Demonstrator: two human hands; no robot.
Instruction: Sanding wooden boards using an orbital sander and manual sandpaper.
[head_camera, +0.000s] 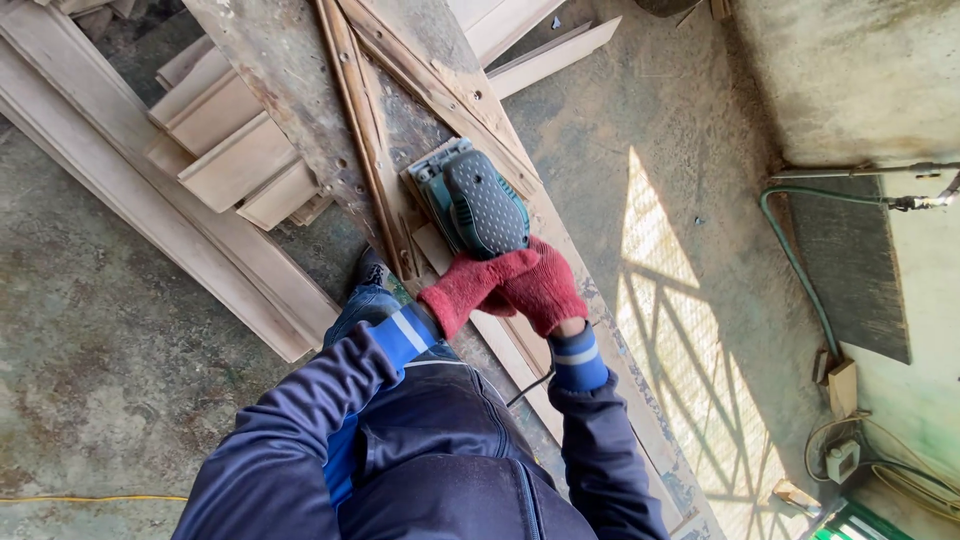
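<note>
Head view, looking straight down, near to far. Nearest the camera, the person's dark blue sleeves with lighter blue cuffs are reaching forward over dark trousers. The left hand (468, 287), in a red glove, is lying across the rear of the sander (475, 203), fingers curled onto its handle end. The right hand (543, 283), gloved alike, is closing on the same rear end from the other side; the two gloves are touching and partly overlapping, so the exact finger grip of each is hidden. A thin black cord (528, 387) is trailing back from under the right wrist. The sander, green with a dark dimpled top, is sitting flat on a long worn board (300, 80), between two narrow slats (352, 110) fixed along it. A shoe (371, 268) is resting beside the board, just left of the tool. Further left, pale planks (235, 150) are lying stacked on the concrete floor (100, 350), with longer lengths beneath them. A yellow cable (90, 498) is crossing the floor at lower left. At right, sunlight is casting a grid-shaped shadow on the floor, and a green hose (795, 260) is running down a wall toward a small white box (843, 460).
</note>
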